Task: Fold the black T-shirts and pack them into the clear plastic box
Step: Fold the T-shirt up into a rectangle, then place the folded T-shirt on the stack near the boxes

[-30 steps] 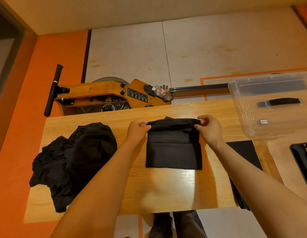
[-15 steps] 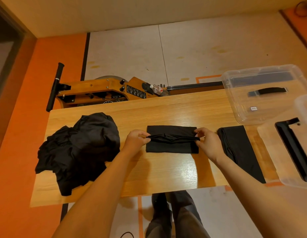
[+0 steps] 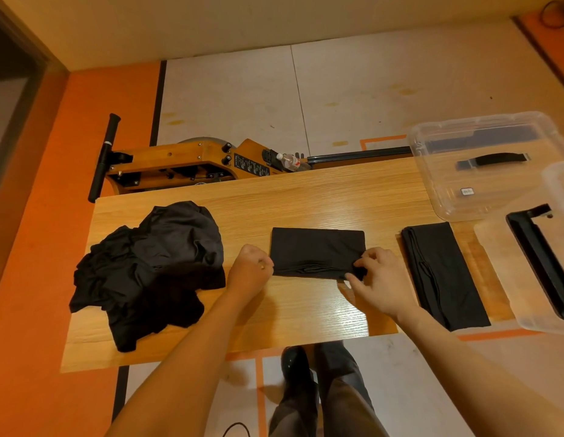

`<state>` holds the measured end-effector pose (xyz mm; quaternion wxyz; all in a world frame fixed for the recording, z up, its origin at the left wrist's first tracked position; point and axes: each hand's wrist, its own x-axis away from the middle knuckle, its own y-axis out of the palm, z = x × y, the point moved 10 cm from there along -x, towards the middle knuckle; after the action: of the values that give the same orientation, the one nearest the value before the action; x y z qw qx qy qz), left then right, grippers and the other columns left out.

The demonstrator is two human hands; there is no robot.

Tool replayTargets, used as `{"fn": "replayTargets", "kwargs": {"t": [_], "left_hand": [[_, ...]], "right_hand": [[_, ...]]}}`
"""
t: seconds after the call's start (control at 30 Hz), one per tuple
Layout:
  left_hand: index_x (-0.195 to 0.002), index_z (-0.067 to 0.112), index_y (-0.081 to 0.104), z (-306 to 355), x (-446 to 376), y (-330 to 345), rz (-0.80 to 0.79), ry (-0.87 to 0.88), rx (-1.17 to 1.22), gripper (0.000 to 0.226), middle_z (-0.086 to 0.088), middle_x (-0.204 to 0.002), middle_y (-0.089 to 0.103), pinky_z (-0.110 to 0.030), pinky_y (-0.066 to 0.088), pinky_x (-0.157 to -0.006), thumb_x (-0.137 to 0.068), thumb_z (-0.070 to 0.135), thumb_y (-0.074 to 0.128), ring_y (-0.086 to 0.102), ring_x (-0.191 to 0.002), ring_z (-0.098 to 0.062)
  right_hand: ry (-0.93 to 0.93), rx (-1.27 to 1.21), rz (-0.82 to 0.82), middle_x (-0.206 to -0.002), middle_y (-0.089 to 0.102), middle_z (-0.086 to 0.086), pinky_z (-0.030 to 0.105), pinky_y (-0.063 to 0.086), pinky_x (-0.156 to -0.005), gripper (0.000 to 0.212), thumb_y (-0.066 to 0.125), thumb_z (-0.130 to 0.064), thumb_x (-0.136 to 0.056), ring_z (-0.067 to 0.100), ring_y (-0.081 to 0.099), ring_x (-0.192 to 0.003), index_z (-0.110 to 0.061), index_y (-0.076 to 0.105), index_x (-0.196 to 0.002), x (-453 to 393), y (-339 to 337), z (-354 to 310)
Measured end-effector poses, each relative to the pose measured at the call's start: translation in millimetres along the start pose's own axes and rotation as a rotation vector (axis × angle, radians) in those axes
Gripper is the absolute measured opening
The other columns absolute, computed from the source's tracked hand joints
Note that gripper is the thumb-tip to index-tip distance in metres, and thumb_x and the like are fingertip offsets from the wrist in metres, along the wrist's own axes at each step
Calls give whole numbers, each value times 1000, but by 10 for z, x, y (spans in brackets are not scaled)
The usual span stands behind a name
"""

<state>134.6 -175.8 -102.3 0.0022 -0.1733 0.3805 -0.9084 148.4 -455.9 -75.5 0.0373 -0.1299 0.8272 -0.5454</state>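
Orange walls and a pale floor frame a long wooden desk (image 3: 306, 200), with a wooden rowing machine (image 3: 186, 165) lying behind its far edge. A second ago the person held the top edge of the T-shirt (image 3: 317, 252) up off the desk with both hands; now that edge has come down toward the near side and the shirt lies flat at the middle of the desk as a compact rectangle. The left hand (image 3: 249, 269) is curled tight at the shirt's near left corner, seemingly pinching it; the right hand (image 3: 377, 279) pinches the near right corner, thumb and fingers on the cloth. To my eye the last fold is finished, so this shirt looks ready to move.

Another folded shirt (image 3: 444, 275) lies by the right end, just short of the clear plastic box (image 3: 432, 171) at the far right corner, which holds no shirts yet. Its lid (image 3: 501, 257) rests at the near right. Toward the left end, a heap of unfolded shirts (image 3: 148, 269) waits, so plenty remains.
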Motion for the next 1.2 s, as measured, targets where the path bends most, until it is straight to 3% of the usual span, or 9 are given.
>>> {"fn": "replayTargets", "kwargs": {"t": [0.17, 0.23, 0.37, 0.53, 0.7, 0.87, 0.93, 1.03, 1.2], "left_hand": [[-98, 12, 69, 417, -5, -109, 282, 264, -255, 26, -4, -101, 61, -37, 45, -74, -87, 22, 48, 60, -91, -25], [-121, 15, 63, 568, -109, 32, 224, 287, -394, 31, -8, -125, 58, -44, 43, -91, -93, 24, 52, 55, -115, -30], [-152, 25, 24, 737, -260, 411, 21, 300, -617, 53, -5, -161, 14, -41, 13, -117, -102, 39, 35, 9, -149, -25], [-154, 28, 5, 633, -221, 790, -130, 320, -788, 64, -4, -162, -9, -45, 3, -120, -97, 55, 13, -9, -149, -23], [-151, 25, 28, 416, -104, 812, -120, 338, -708, 70, -11, -159, 20, -53, 25, -114, -93, 62, 23, 19, -147, -31], [-150, 35, -15, 138, -57, 665, -136, 153, -684, 74, -3, -158, -27, -48, -6, -117, -93, 67, 19, -26, -144, -24], [-148, 36, -22, 24, -24, 585, -141, 92, -669, 73, -3, -156, -32, -47, -9, -117, -92, 68, 13, -32, -141, -22], [-150, 33, -19, -33, 20, 495, -120, 43, -650, 74, -5, -158, -25, -46, -6, -118, -89, 68, 6, -27, -144, -23], [-153, 22, 14, 180, -2, 289, 91, -23, -410, 65, 0, -157, 22, -38, 21, -114, -99, 48, 40, 22, -143, -20]], "right_hand": [[38, 1, 180, -122, 59, 12, 48, 46, -95, 31, 58, -27, -93, 31, 54, -116, -9, 66, -117, -102, -69, -133], [33, 19, 157, -136, 53, 16, 50, 41, -104, 40, 63, -21, -91, 34, 48, -128, -7, 59, -128, -246, 28, -272], [-42, 81, 28, -156, 33, 15, 46, 21, -118, 57, 57, -24, -95, 31, 26, -146, -5, 40, -146, -461, 304, -559], [-58, 166, -114, -163, 12, 13, 48, 12, -119, 70, 24, -51, -97, 29, 9, -151, -9, 25, -154, -414, 649, -465], [-1, 173, -141, -163, 5, 15, 51, 8, -119, 85, 11, -71, -93, 28, 1, -151, -15, 18, -156, -224, 718, -211], [118, 170, -165, -164, -8, 12, 52, -1, -119, 92, 3, -78, -87, 26, -14, -150, -18, 2, -156, -84, 687, 78], [164, 155, -163, -163, -8, 13, 52, -2, -120, 91, 0, -79, -86, 28, -16, -150, -22, 0, -157, -45, 632, 207], [240, 128, -139, -164, -2, 15, 50, 0, -119, 89, 5, -76, -87, 30, -8, -151, -21, 4, -158, -27, 535, 315], [397, -81, 151, -123, 57, 16, 45, 44, -95, 59, 45, -53, -97, 33, 52, -116, -5, 51, -131, -130, 151, 329]]}}
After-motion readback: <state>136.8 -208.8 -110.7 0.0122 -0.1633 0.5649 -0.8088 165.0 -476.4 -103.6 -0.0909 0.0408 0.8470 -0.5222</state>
